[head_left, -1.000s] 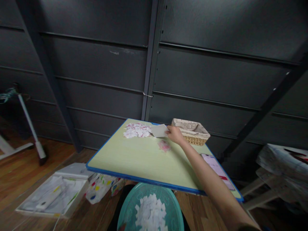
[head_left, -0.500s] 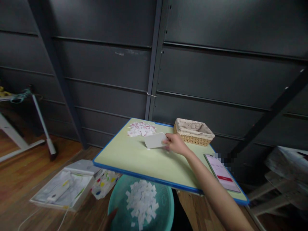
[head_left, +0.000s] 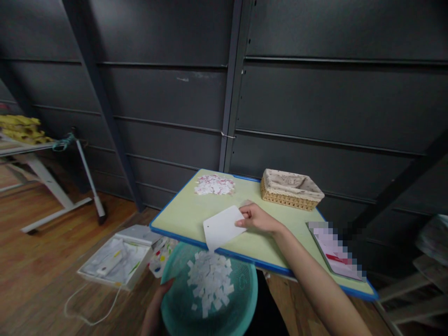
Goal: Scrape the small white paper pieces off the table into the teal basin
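Observation:
My right hand (head_left: 257, 218) is closed on the edge of a flat white card (head_left: 224, 227) with rounded corners and a small hole. The card is tilted over the front edge of the pale yellow tabletop (head_left: 178, 217), its lower corner above a green plastic basket (head_left: 252, 298). In that basket lies a heap of small white paper pieces (head_left: 212, 284). My left hand (head_left: 161, 295) grips the basket's left rim, its fingers partly hidden. Further back on the tabletop is a pile of white and pinkish paper bits (head_left: 214, 185).
A lined wicker basket (head_left: 290, 199) stands at the back right of the tabletop, with a phone (head_left: 332, 254) at the right edge. On the floor at left are an open white box (head_left: 115, 263) with a cord and a colourful dotted bag (head_left: 163, 256). A dark panelled wall (head_left: 168, 98) rises behind.
My right hand has brought the white card toward the front edge and tipped it down over the green basket. My left hand has come further into view at the basket's rim. The view has shifted left.

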Demonstrator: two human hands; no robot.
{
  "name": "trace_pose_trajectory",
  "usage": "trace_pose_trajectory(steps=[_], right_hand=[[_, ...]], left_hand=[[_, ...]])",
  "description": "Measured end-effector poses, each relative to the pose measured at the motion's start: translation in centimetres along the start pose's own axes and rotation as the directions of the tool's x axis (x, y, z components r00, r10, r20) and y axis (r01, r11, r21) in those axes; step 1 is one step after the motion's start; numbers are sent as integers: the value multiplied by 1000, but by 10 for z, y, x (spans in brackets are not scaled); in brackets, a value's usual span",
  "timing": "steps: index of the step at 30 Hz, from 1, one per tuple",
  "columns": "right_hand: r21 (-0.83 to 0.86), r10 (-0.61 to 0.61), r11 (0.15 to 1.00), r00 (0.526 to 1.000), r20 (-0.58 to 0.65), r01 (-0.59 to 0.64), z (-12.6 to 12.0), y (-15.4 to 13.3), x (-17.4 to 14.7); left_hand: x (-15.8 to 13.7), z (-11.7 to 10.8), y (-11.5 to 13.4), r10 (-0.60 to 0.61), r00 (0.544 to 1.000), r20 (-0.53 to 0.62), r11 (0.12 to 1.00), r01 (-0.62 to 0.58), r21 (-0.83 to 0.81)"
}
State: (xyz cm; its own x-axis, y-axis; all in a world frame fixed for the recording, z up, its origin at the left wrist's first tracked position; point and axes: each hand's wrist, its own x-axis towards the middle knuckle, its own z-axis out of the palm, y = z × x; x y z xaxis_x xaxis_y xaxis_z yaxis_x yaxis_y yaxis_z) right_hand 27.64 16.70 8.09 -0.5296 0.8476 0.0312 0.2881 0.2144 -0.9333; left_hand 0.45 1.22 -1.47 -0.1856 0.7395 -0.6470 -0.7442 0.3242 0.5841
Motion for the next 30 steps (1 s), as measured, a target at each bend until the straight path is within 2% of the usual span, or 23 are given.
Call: trace_pose_trajectory(steps=[3,6,8,10,12,13,14,16,20,24,27,30], right_hand=[[140,11,990,1000,-21,-8,3,0,1],[247,16,968,979,-205,36,0,1,2],[268,40,961,927,-374,67,-5,4,4],[234,41,967,843,-536,102,-15,8,9],[147,-8,980,763,-646,135,-27,11,17],[87,-48,986,738,-673,143,-32,11,23],[21,-88,990,720,-689,141,-37,11,29],[-141,-141,988,700,-700,58,-42,8,43],[-448,-243,883,680,-692,-141,-31,4,68],[-536,-315,836,694,-647,-120,-11,13,76],[-533,-332,842,702,-630,-80,-3,22,73],[-532,-327,844,730,-600,-60,2,26,72]], left_hand=[[-7,6,6,-58,998,0,998,58,35],[-7,8,8,-15,1000,16,999,14,44],[-3,6,7,17,1000,25,999,-18,46],[4,3,5,0,1000,14,999,-1,36],[11,1,2,-26,1000,-11,1000,26,8],[15,0,0,-22,1000,16,1000,22,-6],[19,0,-2,-37,999,2,999,37,-6],[25,0,-8,-45,999,16,999,45,-12],[29,2,-25,-97,995,4,995,97,3],[21,4,-45,-173,984,-35,985,174,4],[15,2,-57,-202,979,17,979,203,-24],[11,0,-62,-209,977,30,977,210,-38]])
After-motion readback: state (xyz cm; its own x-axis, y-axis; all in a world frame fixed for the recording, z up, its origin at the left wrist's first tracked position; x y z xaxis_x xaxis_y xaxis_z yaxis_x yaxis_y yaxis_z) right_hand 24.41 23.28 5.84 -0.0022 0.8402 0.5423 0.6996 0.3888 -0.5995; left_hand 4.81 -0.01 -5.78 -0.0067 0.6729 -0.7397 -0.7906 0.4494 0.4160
